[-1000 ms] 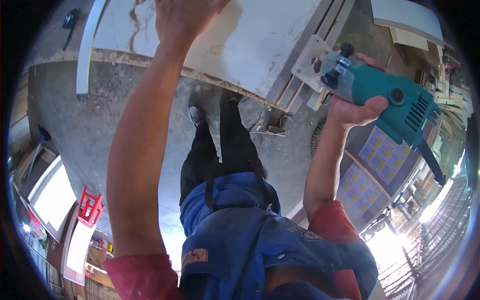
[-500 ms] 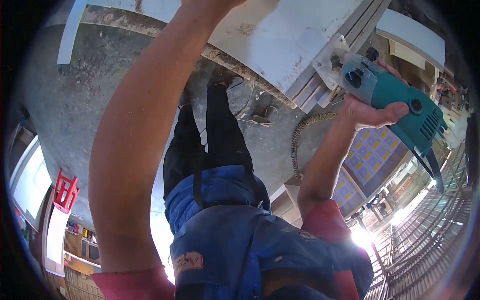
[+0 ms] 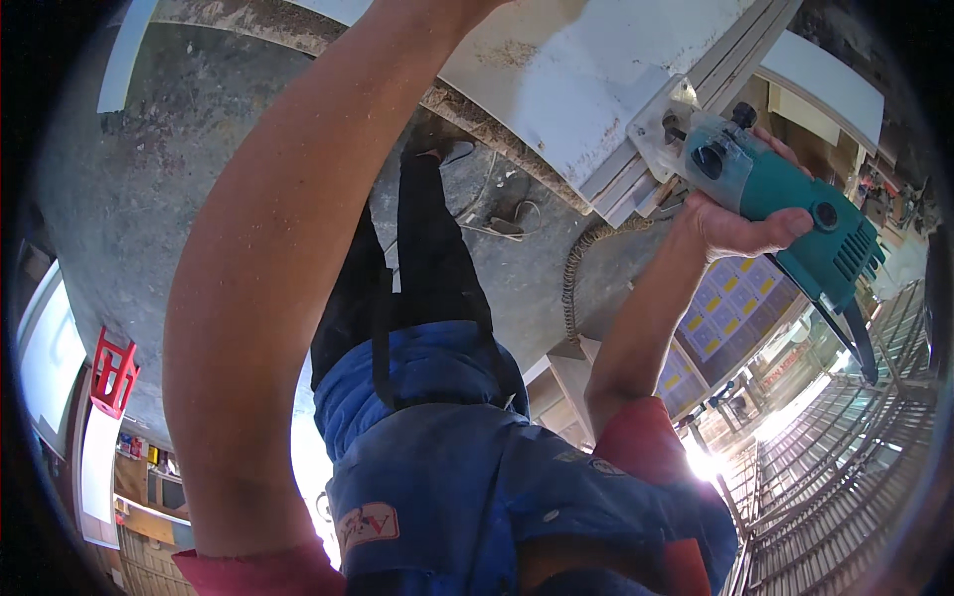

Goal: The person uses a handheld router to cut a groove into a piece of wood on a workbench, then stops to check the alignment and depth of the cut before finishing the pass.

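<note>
A teal trim router (image 3: 805,204) with a clear base is in my right hand (image 3: 740,226), whose fingers and thumb wrap around its body. Its flat base plate (image 3: 651,127) rests at the edge of a stack of white-faced boards (image 3: 596,109), close to the near corner. Dust and chips lie scattered over the top board. My left forearm (image 3: 258,228) reaches up across the view to the boards. The left hand is cut off by the upper edge, so its fingers are hidden.
A coiled hose (image 3: 573,273) hangs below the board corner. On the concrete floor (image 3: 199,149) lies a cable with a plug (image 3: 505,227). A red stool (image 3: 114,372) stands at the left. Another white panel (image 3: 830,84) lies beyond the router. My legs (image 3: 437,238) are beside the boards.
The floor, the stool and my legs have shifted slightly left in view, while the boards and my left forearm's upper end have shifted right. The right hand keeps its hold on the trim router.
</note>
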A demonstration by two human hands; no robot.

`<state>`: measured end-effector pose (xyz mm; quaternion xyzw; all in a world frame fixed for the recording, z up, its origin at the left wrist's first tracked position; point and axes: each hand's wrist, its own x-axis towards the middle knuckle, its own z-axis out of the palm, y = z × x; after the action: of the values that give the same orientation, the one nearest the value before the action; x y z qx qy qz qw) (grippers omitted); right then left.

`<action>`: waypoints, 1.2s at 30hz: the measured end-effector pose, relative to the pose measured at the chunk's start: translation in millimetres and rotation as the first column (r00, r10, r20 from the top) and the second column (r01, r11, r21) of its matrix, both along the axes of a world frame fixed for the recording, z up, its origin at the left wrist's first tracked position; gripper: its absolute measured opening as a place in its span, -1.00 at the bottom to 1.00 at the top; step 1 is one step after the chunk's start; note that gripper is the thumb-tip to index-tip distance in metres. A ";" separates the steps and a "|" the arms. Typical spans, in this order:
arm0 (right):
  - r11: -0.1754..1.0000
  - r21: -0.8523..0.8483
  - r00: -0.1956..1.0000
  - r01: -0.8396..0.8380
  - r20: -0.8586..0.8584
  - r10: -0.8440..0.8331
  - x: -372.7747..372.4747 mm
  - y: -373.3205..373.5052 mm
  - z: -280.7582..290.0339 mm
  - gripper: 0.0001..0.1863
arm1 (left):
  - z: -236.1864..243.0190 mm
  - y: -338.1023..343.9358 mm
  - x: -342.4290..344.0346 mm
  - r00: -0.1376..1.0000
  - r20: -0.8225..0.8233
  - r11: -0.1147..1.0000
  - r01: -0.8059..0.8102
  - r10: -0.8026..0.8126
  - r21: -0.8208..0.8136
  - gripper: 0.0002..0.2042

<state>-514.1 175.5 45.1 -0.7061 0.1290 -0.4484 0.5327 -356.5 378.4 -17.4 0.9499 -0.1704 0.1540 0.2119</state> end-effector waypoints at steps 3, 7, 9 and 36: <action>1.000 -0.024 1.000 -0.008 -0.011 0.008 -0.5 -0.3 -1.0 -0.15 | 1.3 -0.8 -2.1 1.000 0.007 1.000 0.002 -0.002 -0.008 -0.33; 0.999 -0.040 0.999 -0.022 -0.025 0.021 -0.8 1.0 -3.0 -0.12 | -5.3 -2.1 1.8 1.000 0.019 1.000 -0.008 0.008 0.002 -0.33; 1.000 -0.011 1.000 0.015 -0.005 -0.015 -0.2 3.0 -3.9 -0.10 | -9.3 -2.7 5.8 0.997 0.071 0.999 -0.029 0.026 0.045 -0.32; 0.994 -0.027 0.993 0.106 0.063 -0.104 56.4 -45.8 -11.1 0.09 | 3.0 -1.8 -0.2 1.000 -0.002 0.998 -0.009 0.010 0.060 -0.29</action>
<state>-457.7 129.7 34.0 -0.6921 0.1426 -0.4994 0.5014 -356.7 376.6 -14.4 0.9568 -0.1702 0.1488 0.1827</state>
